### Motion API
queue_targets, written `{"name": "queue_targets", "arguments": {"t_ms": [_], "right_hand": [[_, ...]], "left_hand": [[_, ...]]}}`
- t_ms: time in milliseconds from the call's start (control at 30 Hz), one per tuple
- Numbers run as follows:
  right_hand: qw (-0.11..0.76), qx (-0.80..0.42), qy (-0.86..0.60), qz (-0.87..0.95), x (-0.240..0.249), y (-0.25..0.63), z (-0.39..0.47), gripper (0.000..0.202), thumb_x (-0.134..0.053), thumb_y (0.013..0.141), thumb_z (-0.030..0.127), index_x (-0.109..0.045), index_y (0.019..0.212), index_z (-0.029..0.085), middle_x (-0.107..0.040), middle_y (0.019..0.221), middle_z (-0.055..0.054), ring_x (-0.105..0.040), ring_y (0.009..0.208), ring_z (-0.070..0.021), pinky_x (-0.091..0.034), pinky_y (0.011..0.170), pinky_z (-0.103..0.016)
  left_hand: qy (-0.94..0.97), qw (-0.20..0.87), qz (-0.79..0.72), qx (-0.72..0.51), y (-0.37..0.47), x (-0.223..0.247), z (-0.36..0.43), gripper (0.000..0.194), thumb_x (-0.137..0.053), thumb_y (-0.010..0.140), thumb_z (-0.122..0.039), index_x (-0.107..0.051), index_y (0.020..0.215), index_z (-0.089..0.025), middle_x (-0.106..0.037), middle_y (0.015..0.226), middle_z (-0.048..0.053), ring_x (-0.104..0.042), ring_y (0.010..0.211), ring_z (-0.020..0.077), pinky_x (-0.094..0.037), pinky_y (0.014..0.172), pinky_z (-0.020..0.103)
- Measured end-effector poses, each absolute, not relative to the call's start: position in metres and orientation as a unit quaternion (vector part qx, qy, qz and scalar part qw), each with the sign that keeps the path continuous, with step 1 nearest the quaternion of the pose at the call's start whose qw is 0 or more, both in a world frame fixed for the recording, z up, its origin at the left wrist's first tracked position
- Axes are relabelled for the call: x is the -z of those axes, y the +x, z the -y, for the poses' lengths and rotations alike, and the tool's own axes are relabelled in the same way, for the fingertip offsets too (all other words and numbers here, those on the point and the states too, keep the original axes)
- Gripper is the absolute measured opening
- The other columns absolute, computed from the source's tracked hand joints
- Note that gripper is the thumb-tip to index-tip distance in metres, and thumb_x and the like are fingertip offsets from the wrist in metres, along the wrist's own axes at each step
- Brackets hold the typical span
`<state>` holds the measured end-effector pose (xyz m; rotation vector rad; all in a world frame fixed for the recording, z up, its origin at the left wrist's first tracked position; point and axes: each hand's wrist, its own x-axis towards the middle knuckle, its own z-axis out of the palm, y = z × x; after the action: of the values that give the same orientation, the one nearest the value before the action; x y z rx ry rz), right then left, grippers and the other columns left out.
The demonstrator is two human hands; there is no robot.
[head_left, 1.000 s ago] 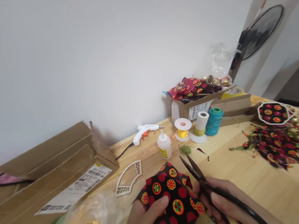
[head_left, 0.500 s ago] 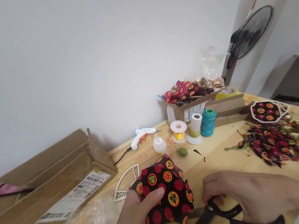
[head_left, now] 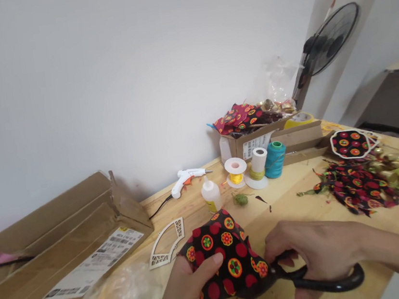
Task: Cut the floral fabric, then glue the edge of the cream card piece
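My left hand [head_left: 192, 286] grips a piece of black fabric [head_left: 230, 257] patterned with red dots and bright flowers, the thumb lying on top. In my right hand [head_left: 313, 247] is a pair of black-handled scissors [head_left: 273, 276], my fingers through the loops. The blades lie at the fabric's lower right edge, partly hidden by it. Left of the fabric rests a fan-shaped wooden cutout [head_left: 167, 243]. Just beyond the fabric stand a small squeeze bottle [head_left: 211, 194] and a tuft of green thread [head_left: 241, 199].
A white glue gun [head_left: 188, 180] lies by the wall. Spools of yellow cord [head_left: 236, 171] and teal thread [head_left: 275, 159] stand before a box of fabric [head_left: 253, 145]. Cut fabric pieces [head_left: 360, 188] lie at right. A large cardboard box [head_left: 87, 245] and plastic bag [head_left: 126, 294] sit at left.
The scissors have moved left onto the fabric and their blades, apart before, have come together. The small flap at the fabric's lower edge no longer shows. The view has shifted slightly.
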<state>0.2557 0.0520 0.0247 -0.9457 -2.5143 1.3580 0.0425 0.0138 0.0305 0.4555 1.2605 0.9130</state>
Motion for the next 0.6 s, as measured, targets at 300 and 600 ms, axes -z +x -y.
{"name": "queue_targets", "arguments": {"t_ms": [300,600], "right_hand": [[0.021,-0.459,-0.295,0.838,-0.008,0.251,-0.057,0.039,-0.075,0.053,0.050,-0.058,0.064,0.017,-0.042,0.057,0.007,-0.036,0.049,-0.0070,-0.025,0.041,-0.017],[0.039,-0.420,-0.294,0.858,-0.012,0.251,-0.053,0.031,-0.072,0.062,0.043,-0.055,0.059,0.018,-0.037,0.051,0.009,-0.032,0.045,-0.0054,-0.023,0.038,-0.017]], "left_hand": [[0.204,0.694,-0.547,-0.422,0.038,-0.020,-0.014,0.038,-0.063,0.070,-0.010,-0.056,0.108,-0.012,-0.073,0.089,0.010,-0.066,0.088,0.0268,-0.054,0.075,0.038],[0.200,0.689,-0.551,-0.426,0.038,-0.019,-0.014,0.043,-0.065,0.068,-0.010,-0.056,0.110,-0.012,-0.072,0.092,0.012,-0.064,0.093,0.0278,-0.055,0.073,0.037]]}}
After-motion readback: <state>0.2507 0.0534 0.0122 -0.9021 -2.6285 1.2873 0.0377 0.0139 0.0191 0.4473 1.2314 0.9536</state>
